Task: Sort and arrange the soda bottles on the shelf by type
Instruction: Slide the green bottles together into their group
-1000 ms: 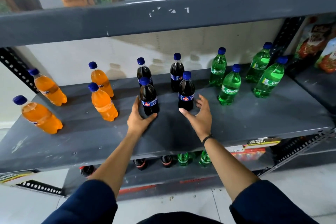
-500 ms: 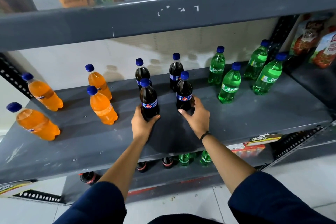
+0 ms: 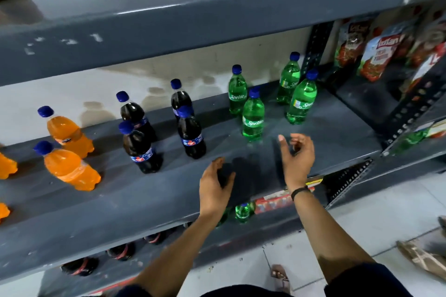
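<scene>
Green bottles (image 3: 253,116), dark colas (image 3: 191,134) and orange sodas (image 3: 70,166) are already grouped — little is left; left hand (image 3: 214,188) and right hand (image 3: 295,157) are held open, empty.

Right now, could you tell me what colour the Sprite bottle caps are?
Blue, on every green Sprite bottle; head view.

Head view (single) looks down, close, shelf (image 3: 241,176).
</scene>
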A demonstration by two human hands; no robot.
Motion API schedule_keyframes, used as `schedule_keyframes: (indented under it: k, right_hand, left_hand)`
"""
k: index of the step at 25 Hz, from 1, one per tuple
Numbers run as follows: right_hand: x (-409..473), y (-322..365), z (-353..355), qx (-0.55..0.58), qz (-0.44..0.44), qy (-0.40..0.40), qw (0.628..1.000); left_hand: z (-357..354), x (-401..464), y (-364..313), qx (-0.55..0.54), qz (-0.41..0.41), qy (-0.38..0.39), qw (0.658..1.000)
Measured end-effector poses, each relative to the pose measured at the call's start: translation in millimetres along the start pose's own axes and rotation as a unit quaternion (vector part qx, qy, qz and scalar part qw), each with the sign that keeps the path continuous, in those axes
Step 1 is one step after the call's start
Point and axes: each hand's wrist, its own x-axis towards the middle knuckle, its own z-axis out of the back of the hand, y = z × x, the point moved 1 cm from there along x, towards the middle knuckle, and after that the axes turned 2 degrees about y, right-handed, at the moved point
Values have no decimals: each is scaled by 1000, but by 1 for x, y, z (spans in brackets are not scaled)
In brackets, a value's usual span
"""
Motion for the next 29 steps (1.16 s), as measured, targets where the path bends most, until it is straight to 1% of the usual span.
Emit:
schedule_keyframes:
  k: [1,3,5,7,10,12,15,18,25,29]
  right_hand:
    - [12,-5,9,-1,-6,-3,1000]
    - [37,-14,22,-24,-27,17,999]
    - [60,-18,31,-60,-38,72,995]
    - [82,-26,35,-88,-19,134,987]
    - [106,-34,33,-105,-2,186,977]
    - [117,-36,30,-109,-1,194,975]
    - [126,-38,28,-147,32,188,970]
    - [127,-42,28,-137,52,189,971]
    - [125,-38,29,-143,69,190,969]
    - [118,-37,36,-130,39,179,974]
  left_hand:
    - [-15,8,-9,-3,6,1,1000]
    - [-39,26,-26,-7,16,-4,1000]
    - [-58,48,-43,-23,28,-8,999]
    - [-77,69,-54,-48,36,-23,998]
    - [-92,88,-56,-55,64,-64,994]
    - [-95,89,-56,-49,73,-92,992]
    - [-96,89,-59,-31,68,-120,990]
    - [-96,91,-61,-23,64,-134,989]
    - [-97,92,-59,1,61,-134,989]
    - [-93,87,-56,-32,37,-101,994]
